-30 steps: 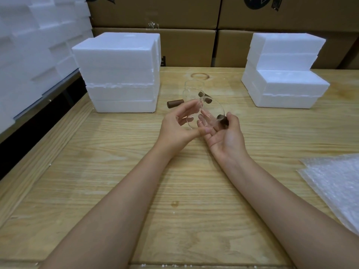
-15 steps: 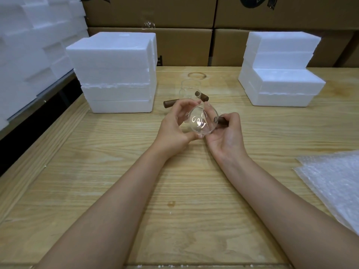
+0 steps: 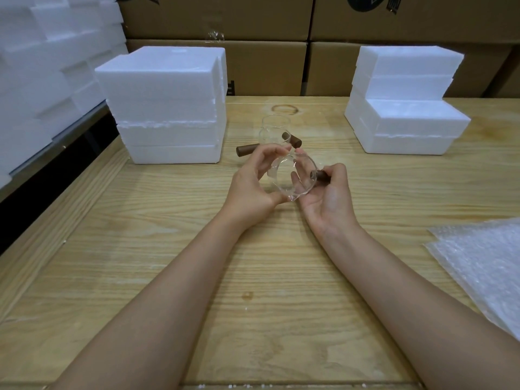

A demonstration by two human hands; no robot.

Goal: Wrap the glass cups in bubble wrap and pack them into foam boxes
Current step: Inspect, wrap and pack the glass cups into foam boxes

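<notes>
The cup point(image 3: 292, 175) is held above the counter point(image 3: 253, 277) between both hands: the left hand point(image 3: 253, 187) curls fingers and thumb round the glass body, and the right hand point(image 3: 329, 198) pinches the brown handle point(image 3: 323, 175). The cup is tipped on its side, handle pointing right, long axis left to right; a second cup point(image 3: 274, 130) stands upright just behind
</notes>
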